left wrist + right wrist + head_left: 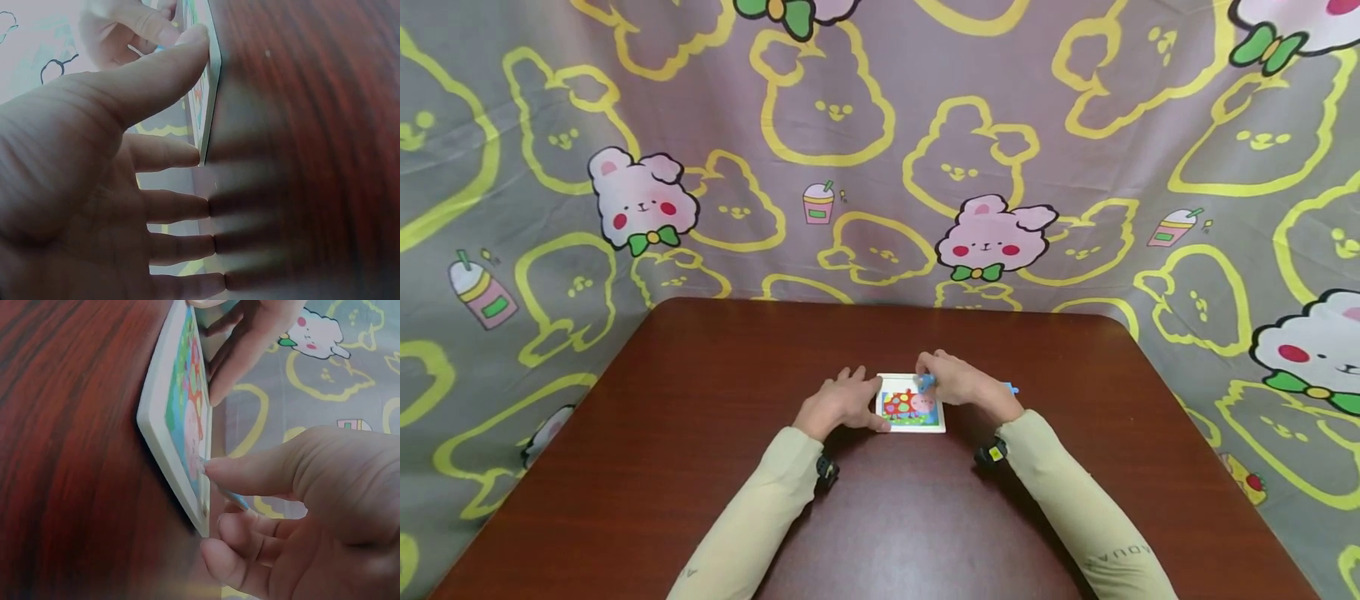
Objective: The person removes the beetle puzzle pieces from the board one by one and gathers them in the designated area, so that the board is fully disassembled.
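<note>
Right hand (958, 382) pinches flat blue piece (926, 382), one o'clock of white-rimmed rectangular board (917, 429); left hand (844, 402), unclenched, touches nine-o'clock edge

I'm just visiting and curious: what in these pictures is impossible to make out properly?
- Blue piece, head view: its full outline and print; the right hand partly covers it.
- Blue thing, head view: what it is; the right arm hides part.
- Board, left wrist view: its picture; the left hand and steep angle block most.
- Left sleeve, head view: its mark is too small to read.
</note>
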Demonstrator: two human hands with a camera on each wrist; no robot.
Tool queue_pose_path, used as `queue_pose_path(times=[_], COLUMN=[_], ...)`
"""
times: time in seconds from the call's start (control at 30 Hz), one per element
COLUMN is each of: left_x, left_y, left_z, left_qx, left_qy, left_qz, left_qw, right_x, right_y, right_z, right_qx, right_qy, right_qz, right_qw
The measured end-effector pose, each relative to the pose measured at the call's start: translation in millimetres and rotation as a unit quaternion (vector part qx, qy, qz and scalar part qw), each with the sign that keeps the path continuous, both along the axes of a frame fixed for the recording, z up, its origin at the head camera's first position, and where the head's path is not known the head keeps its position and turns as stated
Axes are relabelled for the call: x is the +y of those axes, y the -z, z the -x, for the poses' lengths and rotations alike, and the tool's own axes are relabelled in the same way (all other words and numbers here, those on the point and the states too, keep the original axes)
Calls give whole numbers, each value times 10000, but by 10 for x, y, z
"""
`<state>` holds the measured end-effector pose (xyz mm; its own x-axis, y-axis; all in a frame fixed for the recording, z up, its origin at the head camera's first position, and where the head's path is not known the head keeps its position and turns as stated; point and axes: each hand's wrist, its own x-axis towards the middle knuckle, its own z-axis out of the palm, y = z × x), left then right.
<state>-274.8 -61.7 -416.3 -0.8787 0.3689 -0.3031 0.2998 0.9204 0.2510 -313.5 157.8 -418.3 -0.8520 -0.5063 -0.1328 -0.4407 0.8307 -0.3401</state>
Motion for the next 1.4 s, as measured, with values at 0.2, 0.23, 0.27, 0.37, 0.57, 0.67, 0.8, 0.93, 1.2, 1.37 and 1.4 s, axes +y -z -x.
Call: queue_pose_path(times=[0.2,0.23,0.27,0.37,0.57,0.67,0.8,0.93,1.2,1.37,1.4], left_x=[6,7,7,8,10,3,-8,-7,8,4,2], left_y=[2,3,4,5,3,9,11,9,6,12,14], left_z=[5,5,4,-6,-24,-25,-29,-36,-32,-19,-16], left_qx=[3,2,4,17,-29,-73,-90,-91,-37,39,43], left_qy=[21,22,20,1,9,-15,-57,-50,7,19,16], left_qz=[19,20,20,13,1,-12,-41,-45,39,35,26], left_qw=[10000,10000,10000,10000,10000,10000,9999,9999,10000,10000,10000], right_x=[33,45,59,139,393,513,649,787,1046,1205,1232], right_y=[-20,-29,-42,-100,-217,-285,-371,-390,-380,-370,-367], right_z=[38,40,41,38,39,45,61,99,155,188,192], right_qx=[78,-33,-163,-569,-749,-898,-1106,-1162,-1352,-1431,-1446], right_qy=[-213,-233,-235,-182,-146,-206,-144,-71,115,186,201], right_qz=[390,552,718,1163,1434,1627,1844,1804,1597,1440,1412], right_qw=[9990,9982,9970,9914,9867,9824,9765,9767,9778,9790,9792])
